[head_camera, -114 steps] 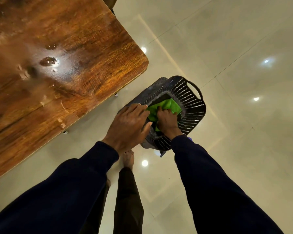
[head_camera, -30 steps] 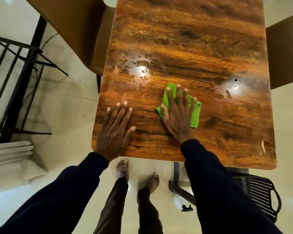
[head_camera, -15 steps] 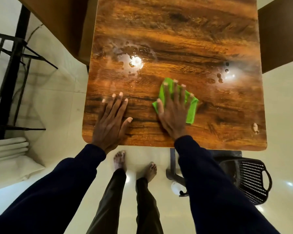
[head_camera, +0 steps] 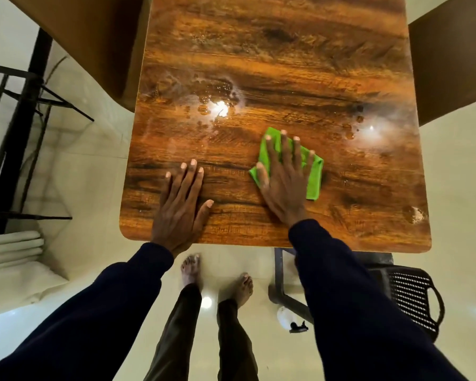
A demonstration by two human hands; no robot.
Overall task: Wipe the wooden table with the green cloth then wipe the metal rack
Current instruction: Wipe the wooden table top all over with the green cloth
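Note:
The glossy wooden table [head_camera: 272,59] fills the upper middle of the head view. Wet patches with droplets sit at its centre left [head_camera: 215,105] and right [head_camera: 355,127]. A folded green cloth [head_camera: 313,182] lies flat on the near part of the table. My right hand [head_camera: 285,180] presses on the cloth with straight, spread fingers. My left hand [head_camera: 182,207] rests flat on the bare wood near the front edge, left of the cloth. A black metal rack [head_camera: 14,138] stands on the floor to the table's left.
Brown chairs flank the table at the upper left [head_camera: 94,37] and right [head_camera: 451,64]. A black plastic basket [head_camera: 412,295] and a white spray bottle [head_camera: 289,320] sit on the tiled floor under the table's near right corner. Folded white fabric [head_camera: 11,248] lies at left.
Earlier both hands were at the basket on the floor with the cloth. Over the last second my right hand stays flat on the cloth on the table, barely shifting; my left hand stays planted.

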